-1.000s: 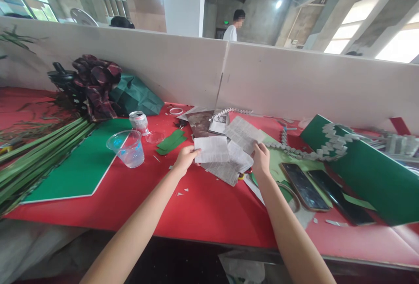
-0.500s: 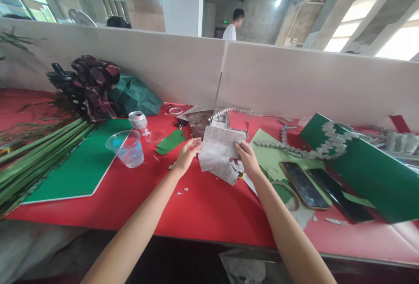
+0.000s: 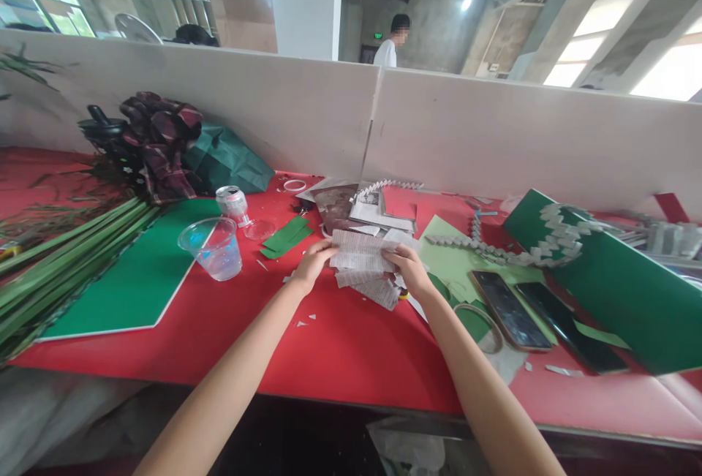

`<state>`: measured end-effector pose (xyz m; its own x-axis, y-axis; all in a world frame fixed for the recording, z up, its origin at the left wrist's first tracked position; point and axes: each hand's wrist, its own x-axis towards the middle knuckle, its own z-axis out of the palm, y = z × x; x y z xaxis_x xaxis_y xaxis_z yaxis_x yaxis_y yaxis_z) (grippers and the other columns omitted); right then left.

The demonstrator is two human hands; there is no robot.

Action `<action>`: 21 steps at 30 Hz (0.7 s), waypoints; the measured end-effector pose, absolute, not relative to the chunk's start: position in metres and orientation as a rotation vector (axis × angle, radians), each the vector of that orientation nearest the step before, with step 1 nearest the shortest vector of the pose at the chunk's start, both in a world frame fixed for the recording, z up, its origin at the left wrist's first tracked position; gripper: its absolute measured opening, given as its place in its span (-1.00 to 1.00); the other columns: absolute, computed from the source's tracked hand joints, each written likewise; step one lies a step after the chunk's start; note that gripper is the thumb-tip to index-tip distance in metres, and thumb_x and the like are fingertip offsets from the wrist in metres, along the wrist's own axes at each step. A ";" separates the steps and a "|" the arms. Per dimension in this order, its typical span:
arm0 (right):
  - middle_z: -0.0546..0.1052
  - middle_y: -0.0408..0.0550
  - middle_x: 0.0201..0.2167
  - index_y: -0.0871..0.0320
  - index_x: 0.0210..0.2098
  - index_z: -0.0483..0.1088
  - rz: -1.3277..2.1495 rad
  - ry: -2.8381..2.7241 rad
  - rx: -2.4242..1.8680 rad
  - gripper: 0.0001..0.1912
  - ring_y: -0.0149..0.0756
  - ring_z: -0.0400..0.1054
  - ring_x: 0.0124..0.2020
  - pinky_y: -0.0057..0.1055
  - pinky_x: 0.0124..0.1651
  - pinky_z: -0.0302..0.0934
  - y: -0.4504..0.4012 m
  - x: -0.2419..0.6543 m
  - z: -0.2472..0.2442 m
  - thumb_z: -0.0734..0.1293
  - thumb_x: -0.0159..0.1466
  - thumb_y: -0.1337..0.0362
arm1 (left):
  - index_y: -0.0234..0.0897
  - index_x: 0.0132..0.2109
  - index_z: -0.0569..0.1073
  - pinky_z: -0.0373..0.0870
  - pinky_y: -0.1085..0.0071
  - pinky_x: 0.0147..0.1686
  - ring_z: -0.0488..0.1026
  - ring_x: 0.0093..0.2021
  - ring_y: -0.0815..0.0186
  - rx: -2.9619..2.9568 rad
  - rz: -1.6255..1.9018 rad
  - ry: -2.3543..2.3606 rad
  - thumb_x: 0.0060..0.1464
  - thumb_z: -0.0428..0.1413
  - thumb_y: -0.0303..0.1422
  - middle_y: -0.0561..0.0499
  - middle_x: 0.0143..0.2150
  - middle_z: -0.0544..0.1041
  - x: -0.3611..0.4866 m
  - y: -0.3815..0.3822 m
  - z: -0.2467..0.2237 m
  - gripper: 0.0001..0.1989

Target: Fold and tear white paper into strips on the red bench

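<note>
A sheet of printed paper (image 3: 362, 251) is held up between my two hands, above the red tabletop. My left hand (image 3: 315, 262) pinches its left edge. On the other side, my right hand (image 3: 409, 265) grips the right edge, thumb towards me. Cut pieces of printed paper (image 3: 376, 289) lie just below the sheet. Beside my right hand, a bit of a yellow handle (image 3: 404, 293) shows from under the scraps; the rest is hidden. Behind the sheet rests a stack of printed matter (image 3: 384, 214) with a red piece (image 3: 399, 202) on top.
On the left stand a clear plastic cup (image 3: 213, 249) and a can (image 3: 233, 205), near green paper strips (image 3: 288, 236) and long green leaves (image 3: 71, 264). To the right lie two phones (image 3: 510, 310), a tape roll (image 3: 488, 326), a folded paper chain (image 3: 510, 253) and a green board (image 3: 608, 278).
The sheet now sits lower and looks shorter, uncovering the stack behind it. My left hand has closed on its left edge; before, its fingers were looser beside the paper.
</note>
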<state>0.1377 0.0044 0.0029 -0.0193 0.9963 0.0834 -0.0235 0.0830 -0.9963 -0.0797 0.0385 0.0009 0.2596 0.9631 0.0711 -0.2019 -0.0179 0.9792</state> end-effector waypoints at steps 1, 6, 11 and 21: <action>0.45 -0.16 -0.60 0.18 -0.31 0.47 1.179 -1.245 -1.127 -0.76 -0.44 0.23 -0.70 -0.52 -0.69 0.11 0.004 0.138 0.004 0.31 0.05 0.22 | -0.30 -0.26 0.55 0.34 0.48 -0.38 0.46 -0.33 0.34 1.213 1.121 0.835 -0.11 0.12 -0.36 0.01 -0.28 0.58 -0.081 0.039 0.001 -0.78; 0.53 -0.08 -0.47 0.18 -0.40 0.54 1.186 -1.269 -1.122 -0.68 -0.45 0.25 -0.65 -0.47 -0.60 0.22 -0.001 0.135 0.008 0.18 -0.04 0.33 | -0.36 -0.20 0.56 0.31 0.47 -0.47 0.44 -0.44 0.34 1.155 1.056 0.783 -0.07 0.00 -0.30 -0.07 -0.33 0.58 -0.088 0.043 0.001 -0.66; 0.52 -0.10 -0.50 0.16 -0.48 0.53 1.159 -1.382 -1.123 -0.69 -0.44 0.24 -0.65 -0.49 -0.58 0.18 -0.004 0.135 0.011 0.15 -0.07 0.35 | -0.38 -0.18 0.55 0.34 0.43 -0.41 0.48 -0.37 0.27 1.106 0.822 0.760 0.02 0.01 -0.10 -0.14 -0.28 0.58 -0.094 0.043 0.005 -0.55; 0.52 -0.07 -0.48 0.16 -0.51 0.53 1.193 -1.647 -0.969 -0.73 -0.32 0.35 -0.43 -0.42 -0.32 0.22 -0.007 0.130 0.014 0.18 -0.01 0.36 | -0.28 -0.03 0.47 0.42 0.36 -0.43 0.55 -0.38 0.19 1.287 0.186 0.527 -0.02 0.20 -0.17 -0.16 -0.24 0.59 -0.089 0.024 0.011 -0.58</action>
